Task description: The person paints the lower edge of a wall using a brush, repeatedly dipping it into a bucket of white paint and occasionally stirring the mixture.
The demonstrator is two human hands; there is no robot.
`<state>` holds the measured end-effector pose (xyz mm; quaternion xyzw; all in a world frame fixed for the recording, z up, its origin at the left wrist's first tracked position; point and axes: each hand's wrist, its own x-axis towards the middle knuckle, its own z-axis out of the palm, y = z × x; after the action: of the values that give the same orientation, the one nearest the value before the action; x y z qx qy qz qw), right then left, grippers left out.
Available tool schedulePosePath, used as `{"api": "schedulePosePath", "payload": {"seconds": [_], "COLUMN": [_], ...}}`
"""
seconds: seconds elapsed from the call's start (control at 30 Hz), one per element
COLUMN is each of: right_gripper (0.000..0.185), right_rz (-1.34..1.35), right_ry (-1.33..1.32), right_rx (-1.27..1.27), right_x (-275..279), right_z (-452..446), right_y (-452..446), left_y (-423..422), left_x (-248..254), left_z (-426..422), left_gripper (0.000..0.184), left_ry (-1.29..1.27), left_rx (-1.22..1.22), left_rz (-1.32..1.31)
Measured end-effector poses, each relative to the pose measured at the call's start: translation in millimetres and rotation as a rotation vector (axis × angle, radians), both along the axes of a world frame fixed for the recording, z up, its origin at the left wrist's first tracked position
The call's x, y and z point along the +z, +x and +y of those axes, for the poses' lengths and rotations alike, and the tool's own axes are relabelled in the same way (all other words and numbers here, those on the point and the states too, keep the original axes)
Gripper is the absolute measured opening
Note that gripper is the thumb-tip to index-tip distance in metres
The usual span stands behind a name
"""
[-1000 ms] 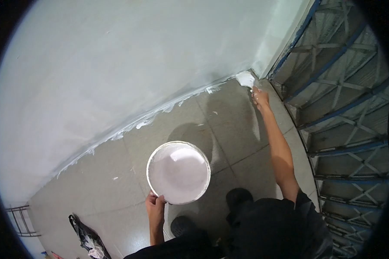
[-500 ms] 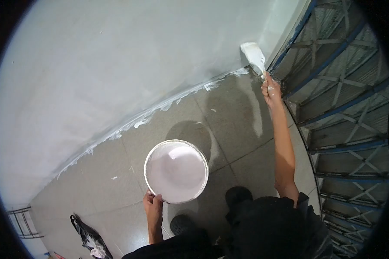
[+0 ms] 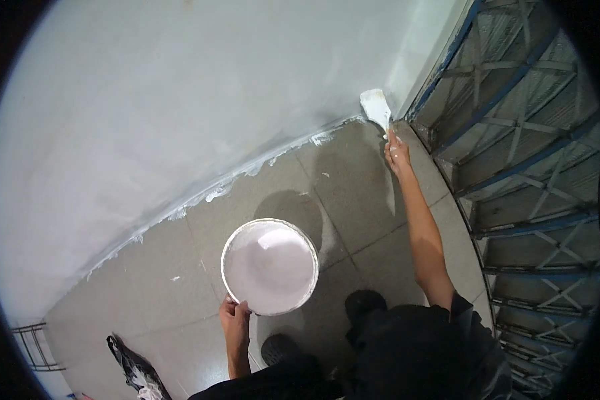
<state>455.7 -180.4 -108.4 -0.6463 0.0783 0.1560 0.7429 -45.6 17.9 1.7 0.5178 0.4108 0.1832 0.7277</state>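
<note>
My right hand (image 3: 398,153) is closed round the handle of a wide paintbrush (image 3: 376,107) coated in white paint. The bristle end lies against the low part of the pale wall (image 3: 200,100), close to the corner by the metal gate. With fingers and thumb pinched on its rim, my left hand (image 3: 235,317) holds a round bucket (image 3: 223,270) of whitish paint (image 3: 270,273). Ragged white paint marks (image 3: 218,193) run along the foot of the wall and onto the floor edge.
A folding metal lattice gate (image 3: 520,160) stands along the right side. On the tiled floor (image 3: 160,287) at lower left lies a black plastic bag (image 3: 133,367) with something white in it. A dark metal rack (image 3: 39,347) is at the far left. My shoes (image 3: 365,303) are below the bucket.
My right hand and the paintbrush have moved left and a little down in the view, away from the corner. The bucket and my left hand stay nearly in place.
</note>
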Motion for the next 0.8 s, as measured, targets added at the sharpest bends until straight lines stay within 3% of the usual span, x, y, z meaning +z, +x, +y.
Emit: {"api": "schedulePosePath", "payload": {"seconds": [0.37, 0.57, 0.8], "right_gripper": [0.028, 0.026, 0.025], "right_rz": [0.097, -0.030, -0.001], "right_ry": [-0.179, -0.147, 0.128], "right_rx": [0.021, 0.047, -0.015], "right_x": [-5.7, -9.0, 57.5], "right_z": [-13.4, 6.4, -8.0], "right_y": [9.6, 20.4, 14.1], "left_y": [-0.3, -3.2, -10.6], "left_x": [-2.7, -0.4, -7.8], "left_z": [-0.1, -0.3, 6.3], "left_gripper": [0.023, 0.017, 0.020], "left_ry": [0.029, 0.000, 0.019], "left_rx": [0.010, 0.004, -0.034], "left_rz": [-0.034, -0.039, 0.011]}}
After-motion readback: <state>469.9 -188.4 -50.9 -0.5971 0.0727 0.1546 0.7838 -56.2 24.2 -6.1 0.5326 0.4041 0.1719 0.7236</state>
